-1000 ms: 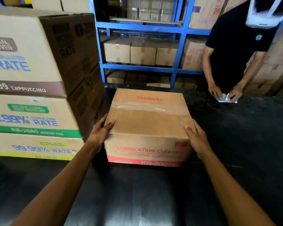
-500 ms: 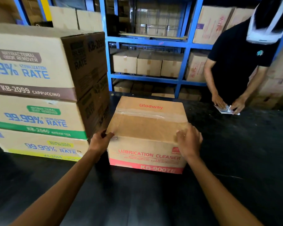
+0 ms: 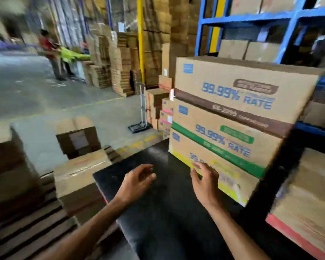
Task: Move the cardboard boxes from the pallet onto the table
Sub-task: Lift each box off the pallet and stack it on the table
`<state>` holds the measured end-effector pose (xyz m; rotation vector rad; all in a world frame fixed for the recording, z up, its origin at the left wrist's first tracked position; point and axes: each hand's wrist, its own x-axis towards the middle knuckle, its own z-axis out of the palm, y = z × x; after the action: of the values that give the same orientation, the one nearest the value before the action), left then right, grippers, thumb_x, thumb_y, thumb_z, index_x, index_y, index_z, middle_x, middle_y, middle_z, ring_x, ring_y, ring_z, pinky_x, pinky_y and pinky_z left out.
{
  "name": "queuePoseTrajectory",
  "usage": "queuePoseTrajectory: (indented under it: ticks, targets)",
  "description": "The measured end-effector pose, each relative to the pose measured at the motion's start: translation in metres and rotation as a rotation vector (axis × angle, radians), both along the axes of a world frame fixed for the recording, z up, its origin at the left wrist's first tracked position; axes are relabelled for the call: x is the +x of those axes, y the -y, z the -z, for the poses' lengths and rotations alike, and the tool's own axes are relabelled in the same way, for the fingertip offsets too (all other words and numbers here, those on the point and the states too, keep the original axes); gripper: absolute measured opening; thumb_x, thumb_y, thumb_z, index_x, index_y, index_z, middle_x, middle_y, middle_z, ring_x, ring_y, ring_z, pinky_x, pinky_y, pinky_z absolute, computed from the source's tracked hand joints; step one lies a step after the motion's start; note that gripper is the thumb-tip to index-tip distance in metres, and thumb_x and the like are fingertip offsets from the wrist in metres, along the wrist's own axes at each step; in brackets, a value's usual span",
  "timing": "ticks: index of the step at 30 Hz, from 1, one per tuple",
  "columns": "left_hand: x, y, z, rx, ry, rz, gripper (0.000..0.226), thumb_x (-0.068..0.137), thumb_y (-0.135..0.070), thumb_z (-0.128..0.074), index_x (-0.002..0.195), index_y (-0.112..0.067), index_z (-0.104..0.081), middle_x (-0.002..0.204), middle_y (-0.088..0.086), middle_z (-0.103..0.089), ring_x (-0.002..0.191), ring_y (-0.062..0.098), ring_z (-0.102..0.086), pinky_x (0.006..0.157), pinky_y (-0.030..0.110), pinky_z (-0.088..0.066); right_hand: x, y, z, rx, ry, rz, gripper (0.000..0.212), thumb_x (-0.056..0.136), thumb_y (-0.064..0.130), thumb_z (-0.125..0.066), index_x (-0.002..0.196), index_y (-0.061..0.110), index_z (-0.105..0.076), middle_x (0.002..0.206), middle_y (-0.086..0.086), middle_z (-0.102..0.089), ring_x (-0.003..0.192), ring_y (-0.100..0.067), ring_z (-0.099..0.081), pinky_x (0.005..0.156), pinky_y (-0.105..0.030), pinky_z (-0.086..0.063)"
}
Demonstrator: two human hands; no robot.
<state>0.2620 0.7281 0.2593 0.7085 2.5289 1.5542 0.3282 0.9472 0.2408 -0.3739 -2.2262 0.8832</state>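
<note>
Both your hands hang empty over the black bench (image 3: pixel 167 212), fingers spread and loosely curled, neither grip closed on anything. Your left hand (image 3: pixel 137 182) floats above the bare bench top near its left corner; your right hand (image 3: pixel 204 182) is just in front of the yellow-banded bottom box (image 3: pixel 227 177), fingertips near its printed face, though the blur hides whether they touch it. That box carries two more in a stack (image 3: pixel 233 117) on the bench, green-banded in the middle and brown-banded on top, each printed "99.99% RATE". At your far right another box with a red band (image 3: pixel 306 209) sits on the bench, well apart from both hands. Off the bench's left edge and lower down, a taped box (image 3: pixel 79 171) rests on the slatted pallet (image 3: pixel 30 229), to the left of your left hand and out of its grip, with a darker box (image 3: pixel 78 140) behind it. Farther back lie the concrete floor (image 3: pixel 45 94), a hand truck (image 3: pixel 142 113), tall piles of flat cardboard (image 3: pixel 120 62), blue shelving (image 3: pixel 251 19), and two people (image 3: pixel 58 51) standing in the aisle.
</note>
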Motion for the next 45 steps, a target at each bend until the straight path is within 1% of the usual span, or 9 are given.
queuePoseTrajectory:
  ticks: [14, 18, 22, 25, 30, 34, 36, 42, 45]
  targets:
    - [-0.161, 0.340, 0.069, 0.064, 0.243, -0.644, 0.031, 0.089, -0.019, -0.068, 0.116, -0.005, -0.064, 0.104, 0.007, -0.072, 0.100, 0.020, -0.067, 0.084, 0.029, -0.051, -0.259, 0.278, 0.043, -0.215, 0.324, -0.489, 0.028, 0.093, 0.021, -0.058, 0.117, 0.010, -0.065, 0.114, -0.006, -0.069, 0.105, -0.017, -0.063, 0.095, -0.037, -0.050]
    - [-0.199, 0.350, 0.099, 0.091, 0.356, -0.681, 0.037, 0.091, -0.023, -0.065, 0.123, -0.007, -0.058, 0.112, 0.008, -0.066, 0.102, 0.018, -0.063, 0.075, 0.018, -0.048, -0.322, 0.282, 0.065, -0.250, 0.519, -0.512, 0.037, 0.092, 0.023, -0.060, 0.125, 0.005, -0.060, 0.122, -0.012, -0.065, 0.112, -0.023, -0.061, 0.095, -0.035, -0.049]
    - [-0.266, 0.352, 0.144, 0.035, 0.460, -0.742, 0.040, 0.090, -0.032, -0.064, 0.124, -0.011, -0.058, 0.118, 0.009, -0.066, 0.110, 0.024, -0.062, 0.091, 0.035, -0.050, -0.419, 0.272, 0.109, -0.276, 0.748, -0.502, 0.049, 0.094, 0.029, -0.058, 0.135, 0.003, -0.050, 0.134, -0.015, -0.058, 0.120, -0.028, -0.057, 0.097, -0.035, -0.043]
    - [-0.316, 0.351, 0.175, -0.063, 0.536, -0.792, 0.030, 0.089, -0.041, -0.062, 0.104, -0.016, -0.062, 0.097, 0.006, -0.065, 0.094, 0.026, -0.061, 0.077, 0.037, -0.048, -0.483, 0.258, 0.151, -0.315, 0.893, -0.478, 0.057, 0.096, 0.031, -0.055, 0.142, 0.000, -0.041, 0.143, -0.017, -0.049, 0.129, -0.030, -0.049, 0.100, -0.033, -0.038]
    - [-0.379, 0.353, 0.244, -0.180, 0.732, -0.855, 0.054, 0.090, -0.043, -0.061, 0.127, -0.004, -0.055, 0.119, 0.018, -0.065, 0.107, 0.032, -0.062, 0.083, 0.038, -0.049, -0.563, 0.235, 0.224, -0.321, 1.194, -0.394, 0.073, 0.094, 0.047, -0.050, 0.150, 0.005, -0.027, 0.155, -0.014, -0.032, 0.140, -0.031, -0.034, 0.110, -0.037, -0.029]
    - [-0.411, 0.349, 0.286, -0.219, 0.901, -0.857, 0.058, 0.093, -0.040, -0.058, 0.124, 0.008, -0.050, 0.115, 0.023, -0.060, 0.096, 0.025, -0.063, 0.063, 0.027, -0.046, -0.592, 0.226, 0.277, -0.273, 1.444, -0.370, 0.079, 0.095, 0.053, -0.045, 0.151, 0.005, -0.018, 0.159, -0.014, -0.021, 0.144, -0.031, -0.025, 0.112, -0.039, -0.025]
    - [-0.420, 0.347, 0.307, -0.169, 0.977, -0.895, 0.065, 0.093, -0.041, -0.058, 0.135, 0.006, -0.043, 0.126, 0.025, -0.058, 0.111, 0.031, -0.059, 0.080, 0.030, -0.049, -0.599, 0.226, 0.297, -0.274, 1.526, -0.367, 0.080, 0.094, 0.053, -0.047, 0.151, 0.006, -0.018, 0.159, -0.013, -0.022, 0.144, -0.031, -0.027, 0.111, -0.039, -0.027]
    - [-0.423, 0.335, 0.315, 0.184, 1.128, -0.862, 0.030, 0.095, -0.036, -0.053, 0.123, -0.026, -0.049, 0.111, 0.000, -0.058, 0.096, 0.015, -0.056, 0.071, 0.026, -0.046, -0.597, 0.228, 0.320, -0.521, 1.422, -0.332, 0.080, 0.085, 0.052, -0.062, 0.147, 0.009, -0.032, 0.151, -0.009, -0.036, 0.134, -0.029, -0.040, 0.106, -0.036, -0.034]
    - [-0.432, 0.348, 0.299, 0.334, 1.055, -0.857, 0.056, 0.081, -0.050, -0.064, 0.131, -0.029, -0.051, 0.123, 0.004, -0.058, 0.109, 0.024, -0.058, 0.079, 0.033, -0.051, -0.614, 0.229, 0.300, -0.599, 1.305, -0.366, 0.081, 0.085, 0.048, -0.064, 0.151, 0.016, -0.027, 0.155, -0.005, -0.030, 0.139, -0.025, -0.034, 0.110, -0.038, -0.028]
